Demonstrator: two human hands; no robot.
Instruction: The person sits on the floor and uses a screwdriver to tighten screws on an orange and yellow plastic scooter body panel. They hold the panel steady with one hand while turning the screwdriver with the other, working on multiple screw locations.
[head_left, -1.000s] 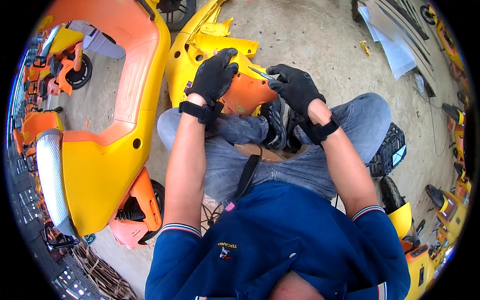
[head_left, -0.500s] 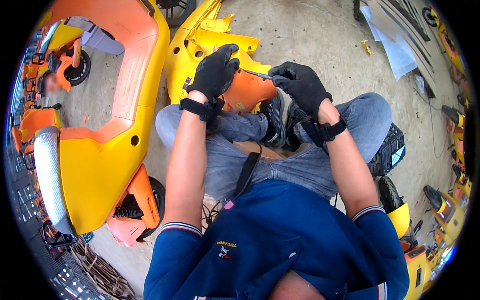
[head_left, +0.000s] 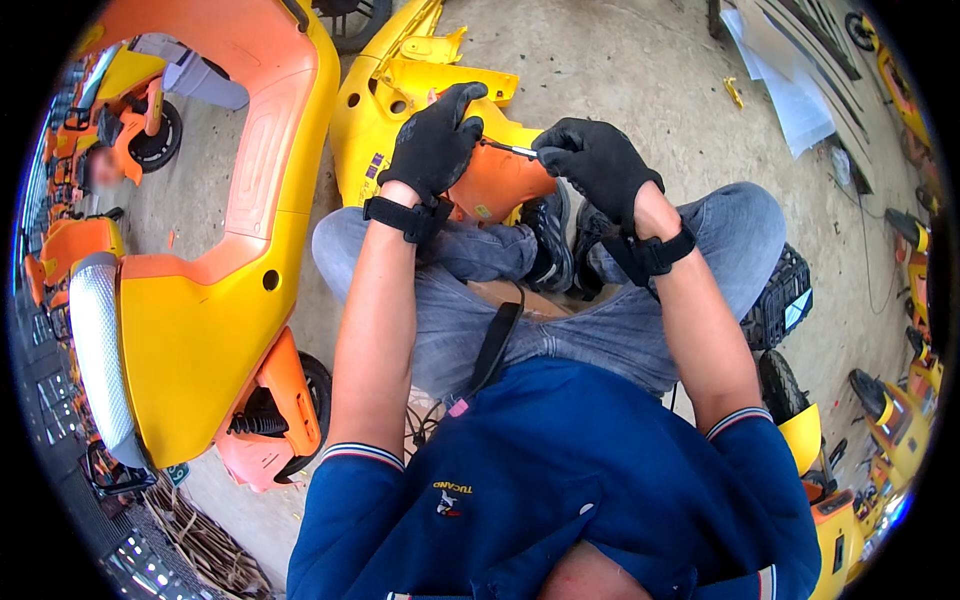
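My gloved left hand (head_left: 432, 142) steadies the orange panel (head_left: 497, 183) at twelve o'clock over my knees, while my right hand (head_left: 592, 160) pinches a thin metal tool (head_left: 510, 149) against it. Next, I judge, comes careful prying.

- You get one view only, from the camera worn on your own head, the left of its pair
- It looks steeply down over your chest and lap to the concrete floor (head_left: 640, 90) in front of you
- Your forearms come in from the lower edge and run up to the middle, so the left hand (head_left: 432, 145) and right hand (head_left: 597, 165) sit close, just above centre
- The fisheye lens bends straight edges near the rim: the yellow and orange scooter body (head_left: 210, 300) curves along your left side
- The round picture has black corners; things at its far right rim look small and squeezed
- No second view shares this scene
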